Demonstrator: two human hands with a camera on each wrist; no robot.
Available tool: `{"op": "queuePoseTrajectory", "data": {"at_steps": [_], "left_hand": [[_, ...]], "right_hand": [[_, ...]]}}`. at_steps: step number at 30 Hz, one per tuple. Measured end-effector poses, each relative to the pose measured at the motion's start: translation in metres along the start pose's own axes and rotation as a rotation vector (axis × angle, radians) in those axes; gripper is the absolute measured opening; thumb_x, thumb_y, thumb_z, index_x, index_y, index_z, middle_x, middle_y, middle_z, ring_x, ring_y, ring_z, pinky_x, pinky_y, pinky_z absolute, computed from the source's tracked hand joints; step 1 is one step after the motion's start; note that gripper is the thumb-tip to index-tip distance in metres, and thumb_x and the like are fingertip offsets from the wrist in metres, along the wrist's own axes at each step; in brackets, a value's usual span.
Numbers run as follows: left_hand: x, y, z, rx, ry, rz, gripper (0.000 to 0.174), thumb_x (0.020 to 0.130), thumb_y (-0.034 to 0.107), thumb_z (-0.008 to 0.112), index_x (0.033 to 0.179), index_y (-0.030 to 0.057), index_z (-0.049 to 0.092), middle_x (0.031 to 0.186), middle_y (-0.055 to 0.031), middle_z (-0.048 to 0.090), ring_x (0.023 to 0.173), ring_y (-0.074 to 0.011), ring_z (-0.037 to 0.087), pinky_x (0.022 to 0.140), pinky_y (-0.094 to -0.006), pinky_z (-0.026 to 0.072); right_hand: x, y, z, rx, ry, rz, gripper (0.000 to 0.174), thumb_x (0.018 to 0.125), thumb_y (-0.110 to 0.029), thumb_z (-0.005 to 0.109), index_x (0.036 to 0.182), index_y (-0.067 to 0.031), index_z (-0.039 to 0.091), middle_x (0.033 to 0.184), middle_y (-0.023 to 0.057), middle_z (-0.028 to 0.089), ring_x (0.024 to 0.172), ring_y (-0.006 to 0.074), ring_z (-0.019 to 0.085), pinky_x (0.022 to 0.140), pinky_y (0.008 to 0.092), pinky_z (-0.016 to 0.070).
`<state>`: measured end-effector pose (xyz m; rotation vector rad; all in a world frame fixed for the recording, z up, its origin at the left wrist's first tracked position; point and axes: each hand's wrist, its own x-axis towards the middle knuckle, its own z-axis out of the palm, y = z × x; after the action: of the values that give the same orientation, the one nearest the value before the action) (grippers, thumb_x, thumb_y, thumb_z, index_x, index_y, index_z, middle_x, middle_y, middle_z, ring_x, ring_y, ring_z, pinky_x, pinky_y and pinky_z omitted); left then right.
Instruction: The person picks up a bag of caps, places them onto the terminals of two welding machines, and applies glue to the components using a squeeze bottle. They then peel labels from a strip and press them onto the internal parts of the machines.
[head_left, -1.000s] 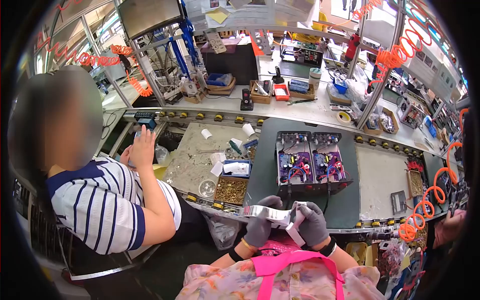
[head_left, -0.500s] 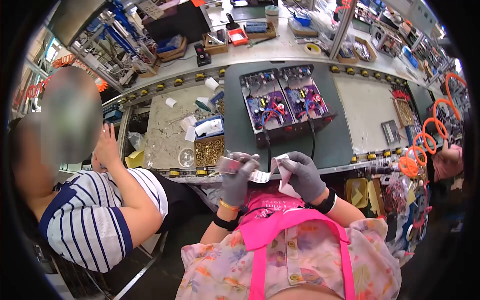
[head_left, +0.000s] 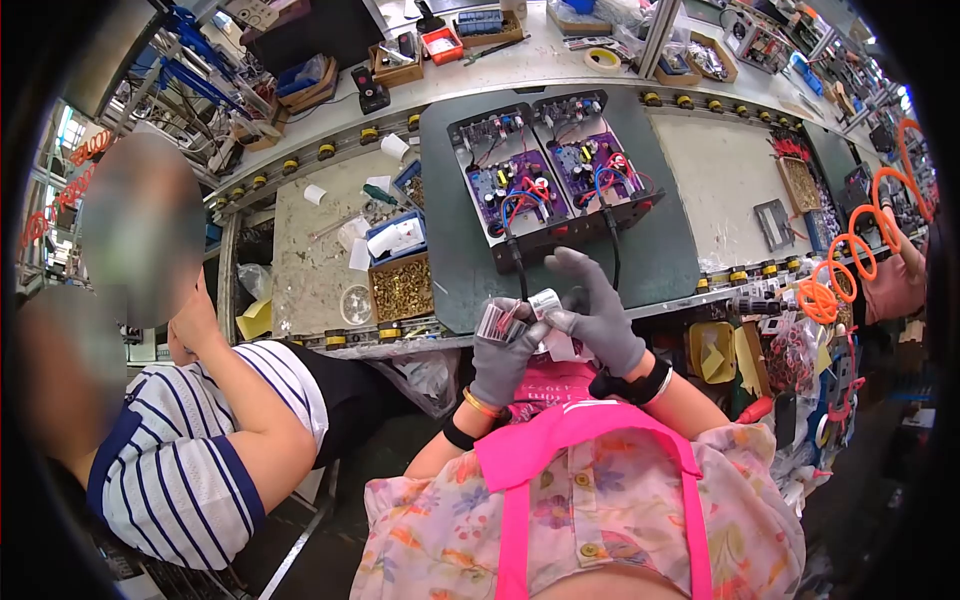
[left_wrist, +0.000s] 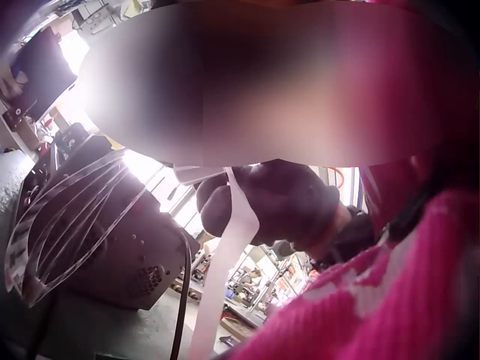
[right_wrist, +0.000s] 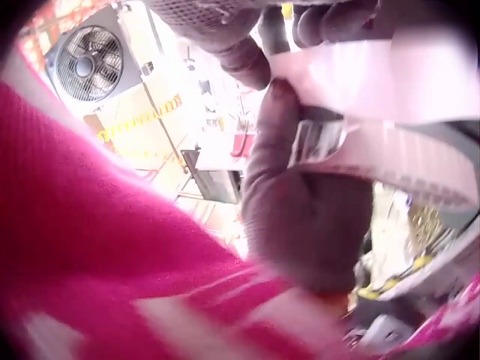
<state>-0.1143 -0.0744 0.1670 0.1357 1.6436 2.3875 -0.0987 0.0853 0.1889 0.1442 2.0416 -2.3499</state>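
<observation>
In the head view my gloved left hand [head_left: 503, 352] holds a curled strip of printed labels [head_left: 497, 322] just in front of the bench edge. Close beside it, my gloved right hand [head_left: 603, 318] has its index finger raised and its thumb at the white end of the strip. The right wrist view shows the strip's pale band [right_wrist: 375, 79] between the two hands, with my left thumb [right_wrist: 279, 112] against its edge. A white tail [left_wrist: 229, 247] hangs down by my right hand in the left wrist view.
Beyond my hands, two open metal units [head_left: 560, 170] with purple circuit boards stand on a dark green mat [head_left: 650, 245]. A box of brass parts [head_left: 402, 290] sits left of them. Another person in a striped shirt [head_left: 190, 450] is at my left. Orange coiled hose [head_left: 825, 300] hangs right.
My head view has tilted down and shifted. The label strip, stretched out between my hands before, is now bunched in my left hand. My right index finger has lifted away from the thumb.
</observation>
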Motion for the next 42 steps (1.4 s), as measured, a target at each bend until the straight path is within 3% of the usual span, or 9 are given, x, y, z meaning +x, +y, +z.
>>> {"op": "queuePoseTrajectory", "data": {"at_steps": [2,3,9,17,21,24,31,34,42], "left_hand": [[0.003,-0.007,-0.006,0.055,-0.042,-0.006,0.027,0.081,0.003,0.072,0.099,0.0075,0.051,0.090,0.0003,0.056,0.083,-0.0074,0.055,0.074,-0.0237,0.0496],[0.005,-0.012,-0.009,0.082,-0.063,-0.009,0.027,0.080,0.004,0.072,0.099,0.0076,0.052,0.090,0.0004,0.056,0.083,-0.0075,0.055,0.074,-0.0238,0.0497],[0.013,-0.020,-0.013,0.099,-0.050,-0.102,0.030,0.079,0.005,0.074,0.100,0.0068,0.054,0.091,0.0001,0.057,0.083,-0.0076,0.055,0.072,-0.0230,0.0492],[0.027,-0.056,-0.018,0.117,0.037,-0.091,0.022,0.082,0.001,0.069,0.098,0.0061,0.055,0.087,0.0007,0.057,0.074,-0.0073,0.056,0.063,-0.0218,0.0478],[0.031,-0.056,-0.009,-0.049,0.127,-0.130,0.021,0.082,0.001,0.068,0.098,0.0062,0.056,0.087,0.0003,0.058,0.073,-0.0076,0.057,0.060,-0.0217,0.0480],[0.035,-0.053,-0.006,-0.099,0.187,-0.207,0.020,0.083,0.001,0.067,0.098,0.0064,0.056,0.086,-0.0005,0.059,0.072,-0.0084,0.059,0.061,-0.0222,0.0491],[0.040,-0.059,-0.005,-0.206,0.173,-0.224,0.020,0.084,0.002,0.067,0.099,0.0049,0.054,0.085,-0.0001,0.057,0.072,-0.0084,0.057,0.064,-0.0229,0.0488],[0.043,-0.063,-0.009,-0.216,0.106,-0.138,0.015,0.089,0.005,0.061,0.103,0.0038,0.054,0.086,-0.0040,0.060,0.074,-0.0107,0.058,0.067,-0.0239,0.0484],[0.045,-0.079,0.007,-0.221,0.280,-0.059,0.019,0.091,0.008,0.060,0.106,0.0043,0.049,0.090,-0.0032,0.057,0.075,-0.0101,0.057,0.069,-0.0251,0.0496]], "right_hand": [[0.007,-0.002,0.001,0.282,-0.114,0.043,0.046,0.084,-0.007,0.065,0.126,-0.0003,0.049,0.107,0.0051,0.061,0.088,0.0106,0.060,0.083,0.0237,0.0480],[0.008,0.002,-0.005,0.341,-0.207,0.153,0.042,0.085,-0.006,0.062,0.125,-0.0003,0.051,0.109,0.0077,0.062,0.098,0.0121,0.059,0.089,0.0257,0.0472],[0.009,0.030,-0.003,0.333,-0.051,0.041,0.036,0.087,-0.001,0.059,0.122,-0.0001,0.053,0.110,0.0087,0.061,0.100,0.0116,0.058,0.088,0.0270,0.0478],[0.014,0.047,-0.002,0.284,0.092,0.110,0.021,0.087,-0.001,0.061,0.108,0.0014,0.064,0.098,0.0060,0.066,0.086,0.0097,0.061,0.077,0.0240,0.0505],[0.021,0.064,-0.001,0.291,0.159,0.141,0.020,0.088,-0.002,0.060,0.107,0.0015,0.066,0.097,0.0056,0.067,0.085,0.0087,0.060,0.076,0.0233,0.0500],[0.023,0.057,0.003,0.264,0.137,0.066,0.019,0.090,-0.008,0.060,0.106,0.0010,0.065,0.094,0.0042,0.067,0.083,0.0086,0.061,0.074,0.0237,0.0507],[0.050,0.069,-0.010,0.166,0.199,0.103,0.019,0.090,-0.011,0.061,0.104,0.0007,0.067,0.091,0.0036,0.067,0.079,0.0072,0.059,0.070,0.0230,0.0498],[0.068,0.071,-0.015,0.109,0.214,0.143,0.018,0.089,-0.013,0.064,0.100,0.0003,0.068,0.086,0.0029,0.067,0.074,0.0069,0.059,0.066,0.0230,0.0495],[0.093,0.072,-0.016,0.101,0.197,0.191,0.021,0.087,-0.018,0.068,0.097,0.0004,0.068,0.083,0.0054,0.068,0.069,0.0092,0.061,0.061,0.0239,0.0506]]}}
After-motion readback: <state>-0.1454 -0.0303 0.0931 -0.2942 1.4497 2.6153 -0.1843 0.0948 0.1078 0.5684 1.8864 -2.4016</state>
